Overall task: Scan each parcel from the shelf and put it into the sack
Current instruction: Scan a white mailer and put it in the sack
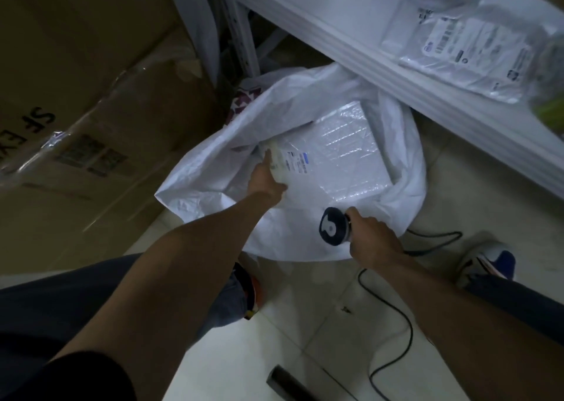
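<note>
White plastic-wrapped parcel under the left hand, forefinger straight along its labelled end; whether the other fingers curl beneath it cannot be told, and the parcel lies flat inside the open mouth of the white woven sack. Right hand is wrapped round the handle of a dark barcode scanner at the sack's near rim, its black cable trailing over the tiled floor. Beyond the sack's far edge runs a white shelf carrying another labelled poly-bag parcel; a taped cardboard box stands left.
</note>
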